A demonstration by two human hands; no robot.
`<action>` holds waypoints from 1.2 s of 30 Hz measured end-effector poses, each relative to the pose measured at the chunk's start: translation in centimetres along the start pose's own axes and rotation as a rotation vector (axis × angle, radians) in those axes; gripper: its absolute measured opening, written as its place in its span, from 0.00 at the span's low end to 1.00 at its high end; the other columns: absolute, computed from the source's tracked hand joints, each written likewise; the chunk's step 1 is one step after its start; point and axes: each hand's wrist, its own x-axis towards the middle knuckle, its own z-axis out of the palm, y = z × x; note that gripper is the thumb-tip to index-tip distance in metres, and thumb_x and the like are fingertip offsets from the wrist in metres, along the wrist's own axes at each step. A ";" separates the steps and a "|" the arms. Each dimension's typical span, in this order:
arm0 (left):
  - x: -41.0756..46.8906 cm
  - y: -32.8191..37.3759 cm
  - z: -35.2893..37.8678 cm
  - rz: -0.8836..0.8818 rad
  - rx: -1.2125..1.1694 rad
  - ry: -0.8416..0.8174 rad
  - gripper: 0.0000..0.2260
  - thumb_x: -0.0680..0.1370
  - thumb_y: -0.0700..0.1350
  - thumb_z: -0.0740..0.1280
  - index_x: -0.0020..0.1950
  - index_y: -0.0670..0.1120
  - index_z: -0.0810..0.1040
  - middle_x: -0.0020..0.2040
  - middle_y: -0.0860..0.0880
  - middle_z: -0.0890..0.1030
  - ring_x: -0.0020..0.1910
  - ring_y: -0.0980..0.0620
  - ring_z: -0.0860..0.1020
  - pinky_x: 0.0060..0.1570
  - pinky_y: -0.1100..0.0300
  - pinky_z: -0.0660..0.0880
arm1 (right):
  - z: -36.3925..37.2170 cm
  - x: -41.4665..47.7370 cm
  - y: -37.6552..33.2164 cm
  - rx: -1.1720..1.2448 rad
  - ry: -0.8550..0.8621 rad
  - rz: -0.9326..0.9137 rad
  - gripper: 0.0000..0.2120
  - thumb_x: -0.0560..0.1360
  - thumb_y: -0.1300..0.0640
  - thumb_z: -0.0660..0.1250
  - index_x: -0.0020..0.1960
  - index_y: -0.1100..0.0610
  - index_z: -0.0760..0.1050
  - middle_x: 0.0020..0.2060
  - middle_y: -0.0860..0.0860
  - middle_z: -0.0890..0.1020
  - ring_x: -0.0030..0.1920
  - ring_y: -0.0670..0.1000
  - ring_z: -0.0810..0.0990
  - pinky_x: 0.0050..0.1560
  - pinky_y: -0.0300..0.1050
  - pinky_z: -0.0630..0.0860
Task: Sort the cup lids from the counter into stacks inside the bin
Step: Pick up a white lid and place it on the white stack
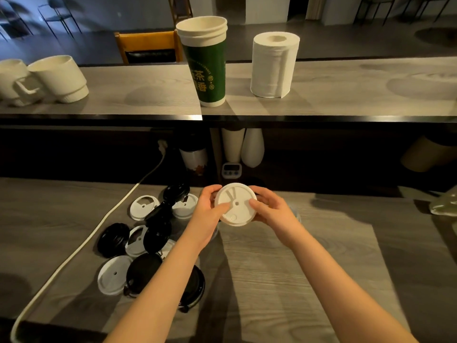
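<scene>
A white cup lid (pixel 236 203) is held above the counter between both hands, its top facing me. My left hand (pixel 209 206) grips its left rim and my right hand (pixel 268 209) grips its right rim, thumbs resting on the top face. Left of my left arm lies a loose pile of lids on the grey wood counter (pixel 284 268): black lids (pixel 113 240) and white lids (pixel 113 274), several of each, some overlapping. Another black lid (pixel 195 285) is partly hidden under my left forearm. A clear rim shows just under my hands; I cannot tell whether it is the bin.
A white cable (pixel 81 246) runs across the counter left of the pile. On the raised shelf stand a green paper cup stack (pixel 206 63), a paper towel roll (pixel 273 65) and white mugs (pixel 59 78). A small timer (pixel 231 169) sits under the shelf.
</scene>
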 end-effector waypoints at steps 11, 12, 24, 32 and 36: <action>3.3 -4.3 0.5 -0.178 0.220 0.087 0.13 0.77 0.40 0.66 0.61 0.43 0.74 0.57 0.44 0.78 0.56 0.47 0.76 0.55 0.52 0.75 | -4.5 1.3 3.6 -0.671 0.242 0.025 0.15 0.76 0.55 0.66 0.61 0.57 0.76 0.53 0.53 0.81 0.56 0.53 0.78 0.59 0.47 0.74; 3.6 -4.4 0.4 -0.179 0.210 0.125 0.12 0.77 0.40 0.66 0.60 0.44 0.73 0.56 0.44 0.78 0.54 0.47 0.77 0.51 0.53 0.76 | -5.3 1.7 4.1 -0.868 0.303 -0.029 0.17 0.76 0.55 0.66 0.64 0.57 0.74 0.58 0.55 0.79 0.60 0.55 0.75 0.60 0.46 0.71; 3.8 -4.2 0.1 -0.150 0.094 0.253 0.10 0.76 0.39 0.67 0.55 0.44 0.70 0.49 0.47 0.77 0.50 0.49 0.77 0.40 0.61 0.73 | -7.9 3.7 6.3 -1.342 0.046 0.273 0.35 0.70 0.54 0.72 0.71 0.53 0.58 0.65 0.57 0.64 0.63 0.62 0.69 0.58 0.55 0.75; 3.3 -2.1 1.5 -0.154 0.008 0.290 0.11 0.75 0.39 0.68 0.55 0.46 0.71 0.53 0.45 0.77 0.52 0.46 0.76 0.46 0.52 0.76 | -7.3 1.7 3.4 -1.123 0.236 0.003 0.38 0.66 0.50 0.75 0.71 0.51 0.62 0.64 0.55 0.64 0.63 0.60 0.66 0.60 0.51 0.70; 2.7 -0.1 2.7 -0.022 -0.054 0.243 0.10 0.76 0.40 0.68 0.54 0.48 0.71 0.52 0.48 0.77 0.53 0.48 0.76 0.46 0.57 0.74 | -6.8 0.1 0.6 -1.014 0.348 -0.141 0.41 0.66 0.51 0.76 0.74 0.47 0.58 0.66 0.53 0.63 0.64 0.56 0.64 0.63 0.48 0.68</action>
